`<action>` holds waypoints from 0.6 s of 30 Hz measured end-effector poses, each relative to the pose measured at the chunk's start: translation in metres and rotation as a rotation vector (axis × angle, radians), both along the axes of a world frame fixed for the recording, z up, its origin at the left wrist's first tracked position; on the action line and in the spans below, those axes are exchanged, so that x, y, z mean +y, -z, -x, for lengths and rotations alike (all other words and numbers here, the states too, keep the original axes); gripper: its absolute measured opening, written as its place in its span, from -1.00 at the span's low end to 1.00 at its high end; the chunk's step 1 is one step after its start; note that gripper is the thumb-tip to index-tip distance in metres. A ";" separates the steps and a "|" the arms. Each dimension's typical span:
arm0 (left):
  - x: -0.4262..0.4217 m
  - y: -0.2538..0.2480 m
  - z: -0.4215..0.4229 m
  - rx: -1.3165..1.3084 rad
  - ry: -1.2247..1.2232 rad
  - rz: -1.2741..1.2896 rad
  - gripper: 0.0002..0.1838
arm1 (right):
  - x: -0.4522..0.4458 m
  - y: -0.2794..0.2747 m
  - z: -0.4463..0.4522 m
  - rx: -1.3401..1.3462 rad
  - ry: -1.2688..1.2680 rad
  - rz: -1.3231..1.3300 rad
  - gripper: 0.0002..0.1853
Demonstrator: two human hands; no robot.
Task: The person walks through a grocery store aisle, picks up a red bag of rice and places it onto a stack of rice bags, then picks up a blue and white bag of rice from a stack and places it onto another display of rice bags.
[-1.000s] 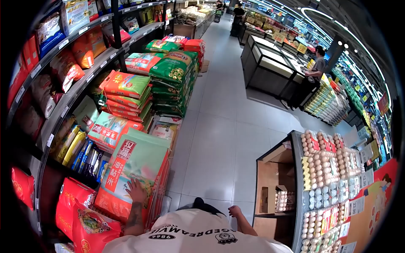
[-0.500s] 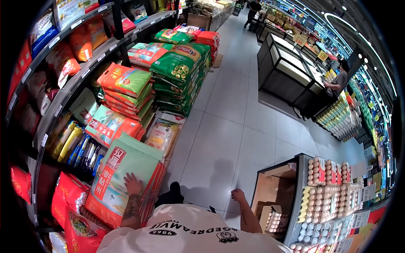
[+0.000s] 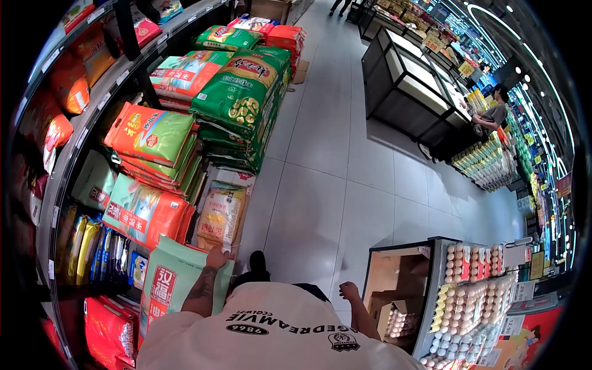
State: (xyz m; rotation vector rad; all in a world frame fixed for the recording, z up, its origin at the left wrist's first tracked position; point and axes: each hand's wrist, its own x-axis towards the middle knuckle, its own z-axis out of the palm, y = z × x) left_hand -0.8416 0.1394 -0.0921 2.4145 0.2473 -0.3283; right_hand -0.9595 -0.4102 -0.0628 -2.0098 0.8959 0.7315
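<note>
My left hand [image 3: 217,258] is at the upper right edge of a pale green and red rice bag [image 3: 176,271], its fingers curled; whether they grip the bag is too small to tell. Just beyond it lies a yellow and white bag [image 3: 222,211] on the low pallet. To the left is another green and orange rice bag [image 3: 147,209]. My right hand [image 3: 349,290] hangs over the floor beside the egg stand, fingers curled and touching no bag.
Green rice bags [image 3: 243,92] are stacked beyond the orange and green ones [image 3: 151,135]. At right stands an egg display [image 3: 472,296] with an open-fronted box below. Farther off, a person [image 3: 490,117] stands beside a black-framed counter [image 3: 407,86]. Shelves line the left.
My left hand has moved from the flat top of the rice bag to its far right edge. The view has shifted forward along the stacks, and my right hand stays low at the side.
</note>
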 end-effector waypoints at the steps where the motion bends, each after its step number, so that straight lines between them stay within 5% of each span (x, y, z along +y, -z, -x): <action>1: 0.002 0.004 -0.012 0.013 -0.029 0.013 -0.55 | 0.002 -0.004 -0.015 -0.037 0.000 -0.002 -0.75; 9: 0.052 0.041 -0.076 0.166 -0.121 0.263 -0.60 | 0.042 -0.007 -0.153 -0.121 -0.140 -0.018 -0.73; 10: 0.052 0.007 -0.074 0.122 -0.157 0.110 -0.60 | 0.046 0.002 -0.186 -0.089 -0.225 -0.019 -0.71; 14: 0.081 0.057 -0.051 0.395 -0.208 -0.016 -0.59 | 0.049 0.021 -0.250 -0.088 -0.233 -0.045 -0.70; 18: 0.079 0.046 -0.061 0.541 -0.258 0.008 -0.58 | 0.045 0.038 -0.313 -0.006 -0.295 -0.091 -0.70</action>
